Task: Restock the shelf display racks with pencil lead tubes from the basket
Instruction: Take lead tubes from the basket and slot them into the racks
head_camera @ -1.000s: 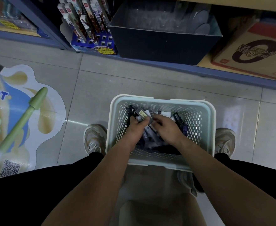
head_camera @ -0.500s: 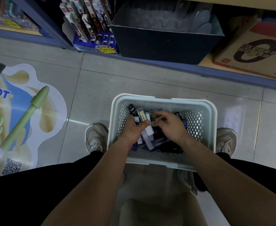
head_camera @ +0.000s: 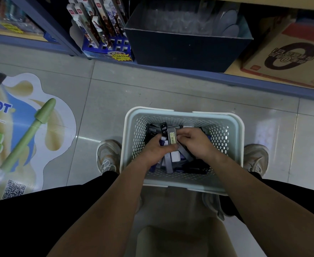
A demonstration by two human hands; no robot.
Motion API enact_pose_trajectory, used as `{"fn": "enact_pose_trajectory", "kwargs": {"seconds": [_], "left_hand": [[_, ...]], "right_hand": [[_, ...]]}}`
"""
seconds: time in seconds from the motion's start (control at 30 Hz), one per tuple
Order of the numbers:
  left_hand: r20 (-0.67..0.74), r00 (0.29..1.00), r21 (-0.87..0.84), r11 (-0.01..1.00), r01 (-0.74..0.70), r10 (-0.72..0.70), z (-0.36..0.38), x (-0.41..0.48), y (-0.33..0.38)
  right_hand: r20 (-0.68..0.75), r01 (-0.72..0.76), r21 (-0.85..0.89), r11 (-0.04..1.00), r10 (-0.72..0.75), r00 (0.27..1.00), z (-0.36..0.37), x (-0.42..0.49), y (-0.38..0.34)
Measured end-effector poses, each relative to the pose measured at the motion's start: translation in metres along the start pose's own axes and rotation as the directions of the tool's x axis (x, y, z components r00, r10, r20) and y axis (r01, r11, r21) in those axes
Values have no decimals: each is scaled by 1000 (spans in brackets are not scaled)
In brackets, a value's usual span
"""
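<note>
A person crouches over a pale perforated plastic basket that stands on the grey tiled floor of a stationery shop, between the person's two beige shoes and a little short of the blue front edge of the bottom shelf. Both hands are down inside the basket. The left hand is clamped around a small upright bundle of pencil lead tubes, one black and printed "HB 0.7", the one beside it grey with a yellow label whose print is too small to read. The right hand, fingers curled, pinches at the side of the same bundle, so the two hands meet over it. More tubes, dark, grey and white, lie loose and crossed on the basket's bottom beneath the wrists. On the shelf stand a blue display rack of long packaged items leaning back, with an unreadable yellow tag at its front, a dark blue open box of clear plastic goods, and toward the right edge a brown cardboard carton bearing a large black ring logo. Toward the left edge of the floor a large sticker shows a green pen, the blue letters "ILOT" and a QR code.
</note>
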State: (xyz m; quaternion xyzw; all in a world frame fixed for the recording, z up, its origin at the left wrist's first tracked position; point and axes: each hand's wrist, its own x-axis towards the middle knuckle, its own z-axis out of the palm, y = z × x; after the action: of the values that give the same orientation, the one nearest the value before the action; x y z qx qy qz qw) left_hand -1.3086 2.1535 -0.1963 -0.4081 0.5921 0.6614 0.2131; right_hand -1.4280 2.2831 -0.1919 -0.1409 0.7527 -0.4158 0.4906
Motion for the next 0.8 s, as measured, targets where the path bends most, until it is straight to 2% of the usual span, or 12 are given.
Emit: {"fn": "enact_pose_trajectory", "kwargs": {"seconds": [0.3, 0.53, 0.7, 0.8], "left_hand": [[-58, 998, 25, 1000, -8, 10, -1, -1, 2], [-62, 998, 23, 1000, -19, 20, -1, 1, -3], [-60, 998, 10, 1000, 11, -11, 0, 2, -1], [-63, 998, 25, 999, 30, -29, 0, 2, 1]], "right_hand": [[-52, -13, -44, 999, 11, 999, 3, 0, 2], [61, -55, -4, 998, 55, 997, -9, -8, 9], [-1, -79, 89, 993, 79, 997, -7, -5, 4], [24, -78, 24, 997, 77, 997, -4, -3, 6]]}}
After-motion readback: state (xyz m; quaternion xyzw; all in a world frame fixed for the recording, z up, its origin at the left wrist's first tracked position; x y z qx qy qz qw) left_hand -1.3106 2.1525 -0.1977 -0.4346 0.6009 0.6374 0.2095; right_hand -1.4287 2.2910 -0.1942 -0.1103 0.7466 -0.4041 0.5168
